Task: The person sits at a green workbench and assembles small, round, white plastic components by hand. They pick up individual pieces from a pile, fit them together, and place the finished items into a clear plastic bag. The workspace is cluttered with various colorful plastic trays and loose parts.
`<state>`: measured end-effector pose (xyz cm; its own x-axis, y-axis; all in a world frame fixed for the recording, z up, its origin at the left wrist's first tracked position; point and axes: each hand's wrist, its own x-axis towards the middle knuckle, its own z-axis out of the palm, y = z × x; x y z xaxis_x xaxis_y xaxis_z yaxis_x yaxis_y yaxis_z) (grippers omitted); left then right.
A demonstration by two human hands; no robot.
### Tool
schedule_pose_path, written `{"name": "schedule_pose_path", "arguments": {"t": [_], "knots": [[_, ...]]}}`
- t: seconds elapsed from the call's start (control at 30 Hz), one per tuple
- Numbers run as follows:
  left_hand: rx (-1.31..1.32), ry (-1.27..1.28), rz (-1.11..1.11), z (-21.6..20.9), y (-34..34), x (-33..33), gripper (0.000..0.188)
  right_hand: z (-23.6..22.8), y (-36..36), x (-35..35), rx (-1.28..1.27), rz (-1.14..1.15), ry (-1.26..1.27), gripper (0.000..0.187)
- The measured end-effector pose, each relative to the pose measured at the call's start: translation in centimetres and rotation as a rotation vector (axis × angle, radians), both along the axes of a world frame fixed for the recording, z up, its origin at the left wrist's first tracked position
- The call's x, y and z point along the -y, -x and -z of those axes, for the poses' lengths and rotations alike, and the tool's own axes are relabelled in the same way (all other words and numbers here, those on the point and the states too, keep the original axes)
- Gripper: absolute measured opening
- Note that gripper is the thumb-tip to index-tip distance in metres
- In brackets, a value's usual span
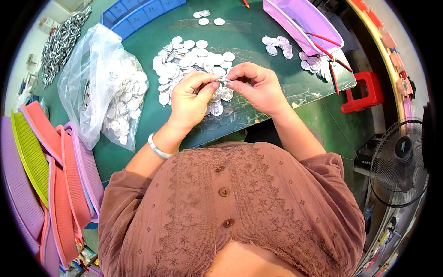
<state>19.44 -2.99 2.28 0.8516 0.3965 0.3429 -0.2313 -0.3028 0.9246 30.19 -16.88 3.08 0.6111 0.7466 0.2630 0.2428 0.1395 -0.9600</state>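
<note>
Between the thumbs and fingertips of both hands I pinch one small silvery metal disc (222, 80), turned nearly edge-on. My left hand (193, 94) grips it from the left, a pale bangle on that wrist. From the right my right hand (258, 87) closes on its other edge. Beneath and beyond my hands lies a heap of round silvery discs (180, 60), some with a small loop at the rim. A few discs (216, 109) lie just under my fingers at the near side of the heap.
A clear plastic bag (87, 87) of discs lies left on the green table (161, 131). Blue bins (143, 18) stand behind. At right are a purple basket (295, 23), red-handled pliers (333, 76), a red stool (364, 92) and a fan (400, 161). Stacked colored baskets (60, 184) are left.
</note>
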Motion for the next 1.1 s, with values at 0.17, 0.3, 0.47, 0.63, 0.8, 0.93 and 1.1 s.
{"name": "schedule_pose_path", "arguments": {"t": [0.17,0.3,0.47,0.63,0.8,0.93,1.1], "knots": [[0.004,0.056,0.014,0.3,-0.1,-0.1,0.011,-0.2,0.0,0.1,-0.148,-0.051,0.049,0.010],[-0.210,0.551,0.079,-0.3,0.1,-0.2,0.011,-0.1,-0.4,-0.2,-0.402,-0.121,0.037,0.014],[-0.306,0.810,0.137,-0.5,0.1,-0.8,0.012,-0.2,-0.8,-0.1,-0.451,-0.138,0.106,0.019],[-0.334,0.856,0.133,-0.4,0.1,-1.1,0.011,1.4,-2.6,-0.2,-0.143,0.085,0.194,0.018],[-0.334,0.872,0.132,-0.1,0.1,-1.3,0.010,2.0,-3.5,0.0,0.286,0.220,0.387,0.015],[-0.314,0.915,0.115,-0.1,0.2,-1.4,0.009,2.1,-3.7,-0.1,0.506,0.204,0.494,0.018],[-0.370,0.949,0.086,-0.9,0.2,-1.2,0.010,1.7,-3.5,-0.5,0.657,0.152,0.652,0.027]]}}
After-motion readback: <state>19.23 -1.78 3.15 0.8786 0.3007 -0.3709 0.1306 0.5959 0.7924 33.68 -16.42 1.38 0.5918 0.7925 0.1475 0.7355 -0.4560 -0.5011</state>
